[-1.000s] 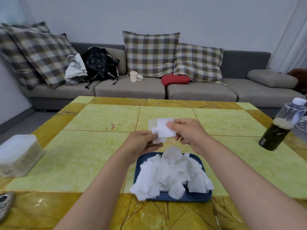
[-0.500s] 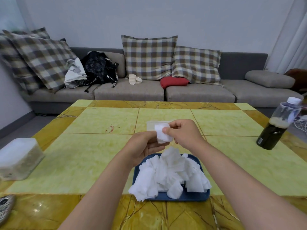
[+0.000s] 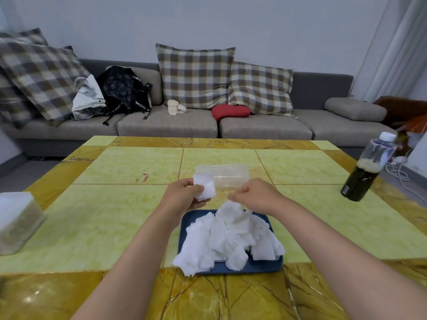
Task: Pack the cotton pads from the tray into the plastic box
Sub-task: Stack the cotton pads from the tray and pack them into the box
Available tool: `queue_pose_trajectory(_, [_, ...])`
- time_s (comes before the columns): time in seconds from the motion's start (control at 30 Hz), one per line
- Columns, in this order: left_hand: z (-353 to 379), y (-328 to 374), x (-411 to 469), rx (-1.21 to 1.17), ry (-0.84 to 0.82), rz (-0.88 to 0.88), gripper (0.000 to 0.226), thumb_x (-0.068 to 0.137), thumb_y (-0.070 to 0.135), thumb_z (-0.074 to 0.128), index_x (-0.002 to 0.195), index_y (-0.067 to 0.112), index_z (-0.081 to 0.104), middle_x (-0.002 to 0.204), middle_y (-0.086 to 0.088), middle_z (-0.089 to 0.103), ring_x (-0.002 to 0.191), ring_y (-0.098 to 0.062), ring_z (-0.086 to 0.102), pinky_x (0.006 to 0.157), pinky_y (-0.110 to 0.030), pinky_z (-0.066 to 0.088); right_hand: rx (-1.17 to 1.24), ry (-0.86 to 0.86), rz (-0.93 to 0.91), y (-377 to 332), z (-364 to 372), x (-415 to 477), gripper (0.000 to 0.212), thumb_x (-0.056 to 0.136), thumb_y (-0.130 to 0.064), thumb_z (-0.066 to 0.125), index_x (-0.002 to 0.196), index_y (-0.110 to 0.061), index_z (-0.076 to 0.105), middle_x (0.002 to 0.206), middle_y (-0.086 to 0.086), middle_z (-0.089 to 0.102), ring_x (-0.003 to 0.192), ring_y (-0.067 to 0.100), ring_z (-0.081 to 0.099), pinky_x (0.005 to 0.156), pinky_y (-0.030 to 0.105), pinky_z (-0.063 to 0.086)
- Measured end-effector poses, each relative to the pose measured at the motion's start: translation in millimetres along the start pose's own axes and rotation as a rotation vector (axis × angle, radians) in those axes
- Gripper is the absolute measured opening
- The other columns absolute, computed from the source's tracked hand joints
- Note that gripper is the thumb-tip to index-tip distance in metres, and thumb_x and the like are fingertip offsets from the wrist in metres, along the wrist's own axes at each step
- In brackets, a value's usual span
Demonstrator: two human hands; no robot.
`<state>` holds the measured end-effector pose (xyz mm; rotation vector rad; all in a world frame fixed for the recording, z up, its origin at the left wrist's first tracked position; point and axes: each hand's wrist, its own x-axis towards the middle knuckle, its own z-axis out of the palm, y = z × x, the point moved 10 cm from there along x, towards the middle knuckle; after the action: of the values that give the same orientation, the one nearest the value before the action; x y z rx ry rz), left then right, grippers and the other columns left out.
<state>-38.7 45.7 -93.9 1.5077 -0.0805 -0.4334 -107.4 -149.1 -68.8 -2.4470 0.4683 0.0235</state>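
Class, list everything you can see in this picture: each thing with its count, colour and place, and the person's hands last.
table: one, yellow-green, foreground.
tray: one, blue, near table edge.
pile of cotton pads: many, white, heaped on the tray.
held cotton pads: few, white, raised beyond the tray.
plastic box: one, clear, on table beyond the tray.
bottle: one, dark liquid, table's right.
lidded container: one, white-topped, table's left.
sofa: one, grey, behind table.
checked cushions: four, brown-grey, on sofa.
left hand: one, grips the held cotton pads.
right hand: one, fingers curled over the pile; grip unclear.
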Motion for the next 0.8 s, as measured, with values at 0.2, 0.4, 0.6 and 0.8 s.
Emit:
queue_pose_trajectory(0.2, [6.3, -4.4, 7.0, 0.003, 0.047, -0.01, 0.01, 0.096, 0.013, 0.061, 0.093, 0.006, 0.068, 0.097, -0.016, 0.072, 0.082, -0.027, 0.075, 0.079, -0.034, 0.062, 0.068, -0.076, -0.119, -5.9, 19.8, 7.0, 0.021, 0.084, -0.025, 0.077, 0.102, -0.015, 0.077, 0.099, -0.007, 0.072, 0.088, 0.009, 0.064, 0.074, 0.024, 0.049])
queue_pose_trajectory(0.4, [-6.6, -6.9, 9.1, 0.023, 0.16, -0.002, 0.017, 0.097, 0.013, 0.059, 0.081, 0.01, 0.065, 0.085, -0.009, 0.065, 0.073, -0.023, 0.065, 0.078, -0.031, 0.061, 0.307, -0.033, -0.109, -2.9, 8.5, 8.8, 0.016, 0.092, -0.016, 0.068, 0.093, 0.0, 0.069, 0.077, 0.001, 0.061, 0.058, 0.009, 0.055, 0.048, 0.015, 0.042])
queue_pose_trajectory(0.6, [-0.4, -17.3, 6.2, -0.029, 0.114, -0.048, 0.01, 0.094, 0.014, 0.066, 0.097, 0.006, 0.072, 0.094, -0.013, 0.073, 0.077, -0.022, 0.07, 0.078, -0.03, 0.063, 0.601, -0.061, -0.067, -6.2, 4.4, 6.8, 0.014, 0.093, -0.02, 0.069, 0.103, -0.015, 0.076, 0.093, 0.001, 0.076, 0.07, 0.009, 0.061, 0.064, 0.021, 0.045])
queue_pose_trajectory(0.8, [23.9, -20.7, 5.0, -0.209, -0.029, -0.106, 0.022, 0.095, 0.015, 0.066, 0.11, -0.001, 0.07, 0.103, -0.018, 0.076, 0.085, -0.027, 0.077, 0.078, -0.033, 0.062, 0.747, -0.043, -0.072, -16.8, 4.6, 6.7, 0.013, 0.091, -0.021, 0.072, 0.102, -0.016, 0.076, 0.088, 0.007, 0.078, 0.065, 0.017, 0.069, 0.055, 0.027, 0.038])
